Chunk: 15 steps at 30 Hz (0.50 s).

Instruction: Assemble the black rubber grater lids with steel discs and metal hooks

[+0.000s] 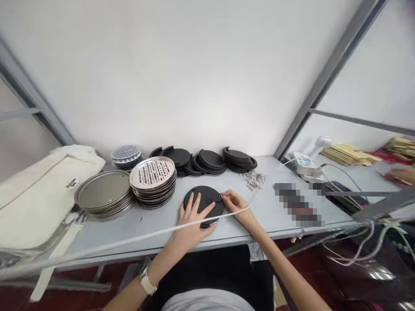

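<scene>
A round black disc (212, 211) lies on the grey table near its front edge. My left hand (193, 214) rests flat on it with fingers spread, covering its left and lower part. At the disc's right edge, the thumb and fingers of my right hand (236, 205) pinch a small metal piece (221, 196) with a ring-like end; its exact kind is too small to make out. Behind my right hand lies a loose pile of small metal hooks (253, 179). Several more black discs (211, 159), some with a notched rim, are stacked along the wall.
Left stand a stack of printed round plates (154, 172), a stack of metallic plates (103, 190) and patterned discs (126, 153). A white padded bag (48, 190) lies far left. A white cord (136, 238) crosses low over the view. Right, a blurred-out item (298, 205) lies on the table.
</scene>
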Tool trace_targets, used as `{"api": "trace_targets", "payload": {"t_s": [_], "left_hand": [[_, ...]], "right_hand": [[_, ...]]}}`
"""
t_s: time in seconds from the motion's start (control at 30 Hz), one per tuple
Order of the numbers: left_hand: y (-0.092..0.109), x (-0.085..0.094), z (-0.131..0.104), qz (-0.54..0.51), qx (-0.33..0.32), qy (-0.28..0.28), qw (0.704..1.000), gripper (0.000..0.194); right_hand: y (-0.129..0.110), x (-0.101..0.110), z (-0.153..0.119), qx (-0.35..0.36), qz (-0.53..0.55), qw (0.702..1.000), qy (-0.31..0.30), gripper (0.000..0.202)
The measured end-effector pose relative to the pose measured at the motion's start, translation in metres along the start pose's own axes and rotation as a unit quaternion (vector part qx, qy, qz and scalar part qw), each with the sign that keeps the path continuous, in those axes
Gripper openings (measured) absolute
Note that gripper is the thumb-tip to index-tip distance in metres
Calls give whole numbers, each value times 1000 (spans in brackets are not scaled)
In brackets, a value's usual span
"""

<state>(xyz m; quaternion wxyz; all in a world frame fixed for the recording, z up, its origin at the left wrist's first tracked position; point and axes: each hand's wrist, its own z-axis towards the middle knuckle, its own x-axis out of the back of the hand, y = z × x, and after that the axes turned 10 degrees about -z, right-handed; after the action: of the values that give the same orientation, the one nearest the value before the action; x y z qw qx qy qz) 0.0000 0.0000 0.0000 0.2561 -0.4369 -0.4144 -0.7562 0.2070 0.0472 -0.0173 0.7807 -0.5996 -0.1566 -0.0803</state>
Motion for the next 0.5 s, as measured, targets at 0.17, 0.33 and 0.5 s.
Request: {"api": "trace_targets", "payload": {"t_s": [0.17, 0.33, 0.5], "left_hand": [[-2, 0, 1, -1, -7, 1, 1000, 59], [-2, 0, -1, -4, -12, 6, 1000, 59], [-2, 0, -1, -11, -13, 7, 1000, 60]], "right_hand": [[1, 3, 3, 1, -14, 1000, -13, 26], [4, 4, 2, 6, -34, 999, -24, 25], [4, 4, 0, 13, -36, 999, -15, 24]]}}
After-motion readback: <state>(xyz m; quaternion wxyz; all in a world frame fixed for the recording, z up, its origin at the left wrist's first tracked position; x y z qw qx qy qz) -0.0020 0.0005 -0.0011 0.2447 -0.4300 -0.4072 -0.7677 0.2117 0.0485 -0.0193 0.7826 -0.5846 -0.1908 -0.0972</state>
